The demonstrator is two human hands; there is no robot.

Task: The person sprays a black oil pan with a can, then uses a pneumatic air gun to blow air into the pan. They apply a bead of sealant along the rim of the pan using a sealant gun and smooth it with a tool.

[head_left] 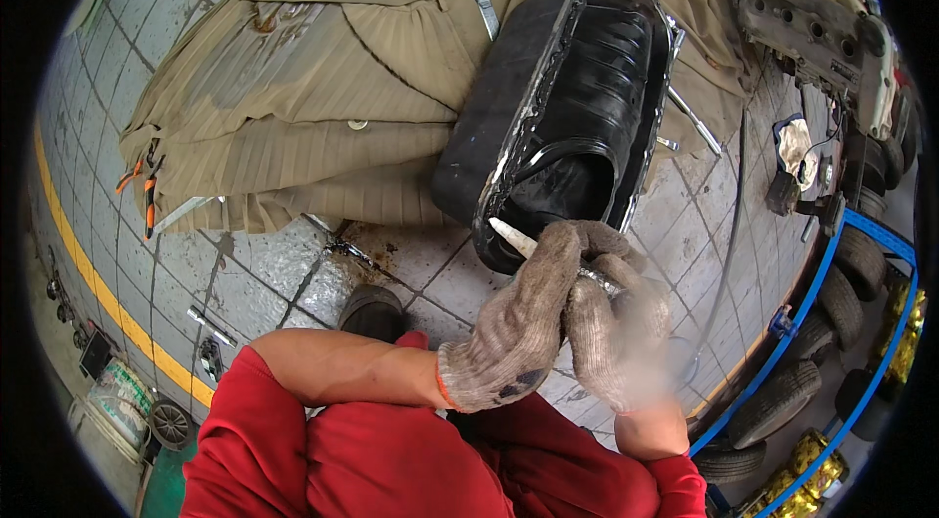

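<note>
Both my hands wear dirty knitted gloves and are closed together at the near end of a black oil pan. A sealant tube's white tapered nozzle sticks out past my left hand, its tip by the pan's near left corner. Most of the tube is hidden in the gloves; a silvery bit shows between them. My right hand is wrapped beside the left one, partly blurred by a smear. The pan lies with its open side tilted up and right, grey sealant residue along its flange.
A tan cloth spreads beneath the pan on the tiled floor. Orange-handled pliers lie at its left edge, a ratchet wrench right of the pan. An engine cover and a blue rack with tyres stand at right.
</note>
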